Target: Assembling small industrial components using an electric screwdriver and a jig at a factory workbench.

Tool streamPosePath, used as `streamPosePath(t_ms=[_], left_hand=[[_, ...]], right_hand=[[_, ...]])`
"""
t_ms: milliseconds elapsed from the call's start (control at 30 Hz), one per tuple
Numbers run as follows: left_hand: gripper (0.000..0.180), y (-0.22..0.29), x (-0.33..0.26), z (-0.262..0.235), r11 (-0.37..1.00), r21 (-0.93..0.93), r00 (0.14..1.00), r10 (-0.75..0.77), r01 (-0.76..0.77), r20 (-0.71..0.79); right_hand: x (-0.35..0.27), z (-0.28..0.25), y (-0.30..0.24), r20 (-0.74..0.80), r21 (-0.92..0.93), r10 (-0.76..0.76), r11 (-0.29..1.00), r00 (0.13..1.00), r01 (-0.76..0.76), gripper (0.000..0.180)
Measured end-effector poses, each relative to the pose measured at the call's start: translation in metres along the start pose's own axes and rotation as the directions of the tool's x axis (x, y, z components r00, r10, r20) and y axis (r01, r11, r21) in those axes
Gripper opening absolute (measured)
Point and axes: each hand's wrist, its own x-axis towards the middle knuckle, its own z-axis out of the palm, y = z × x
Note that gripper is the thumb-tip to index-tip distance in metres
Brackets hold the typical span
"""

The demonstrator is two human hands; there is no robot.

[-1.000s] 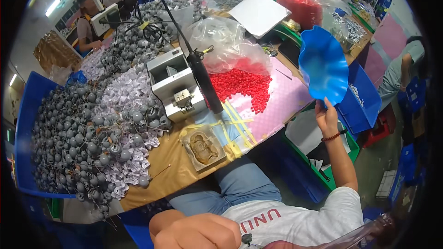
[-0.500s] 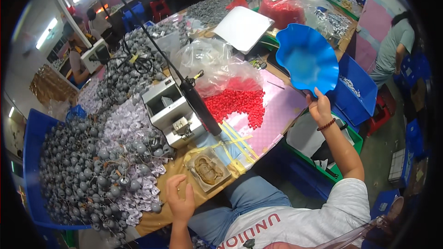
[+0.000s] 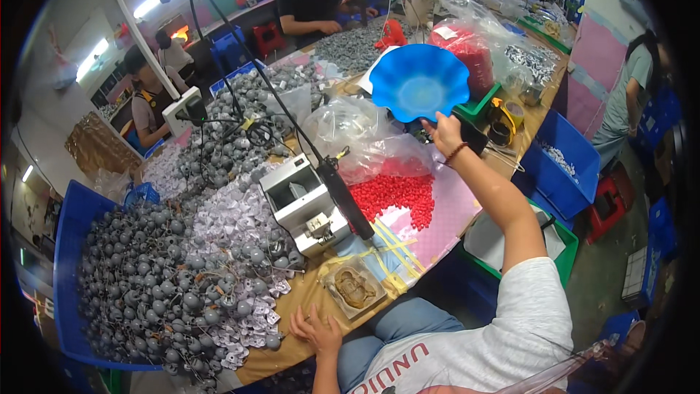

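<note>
My right hand (image 3: 443, 133) grips the near rim of a blue plate with a wavy edge (image 3: 399, 89), its hollow side facing me. The plate is held up over the far part of the table, covering much of a white sheet (image 3: 370, 79). My left hand (image 3: 316, 330) rests with fingers apart on the brown table covering at the near edge, holding nothing. Just beyond it sits a square clear block with a brown shaped hollow (image 3: 354, 289). Small red pieces (image 3: 397, 198) lie in a heap in mid-table, beside a clear plastic bag (image 3: 357, 131).
A grey-white machine (image 3: 306, 208) with a black bar and cables stands mid-table. Left of it are many grey balls on wires (image 3: 160, 284) and pale pieces (image 3: 233, 226). A yellow tape roll (image 3: 503, 120) lies right. Blue bins (image 3: 558, 179) stand beside the table; other people work farther off.
My right hand has carried the blue plate leftward and away from me, over the table. My left hand has come down to the table edge. The view has shifted slightly.
</note>
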Motion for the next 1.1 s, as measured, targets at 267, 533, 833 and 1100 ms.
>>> streamPosePath(t_ms=[267, 533, 833, 1100], left_hand=[[0.051, -0.005, -0.002, -0.001, 0.998, 0.038, 0.999, -0.041, 0.04, 0.03], [0.069, -0.066, 0.049, 0.002, 0.995, 0.094, 0.991, 0.031, -0.044, 0.134], [0.056, -0.003, 0.0, 0.0, 0.99, 0.065, 0.981, -0.136, 0.128, 0.137], [0.057, -0.006, 0.002, -0.009, 0.983, 0.077, 0.973, -0.177, 0.167, 0.146]], right_hand=[[0.03, 0.034, 0.018, 0.024, 0.076, 0.025, 0.997, 0.999, -0.027, 0.022], [0.091, 0.038, 0.051, 0.058, 0.055, 0.057, 0.997, 0.997, -0.06, 0.023], [0.075, -0.017, 0.071, 0.208, -0.149, 0.14, 0.983, 0.968, -0.11, 0.025], [-0.127, -0.045, 0.069, 0.843, -0.369, -0.164, 0.516, 0.512, 0.773, 0.022]])
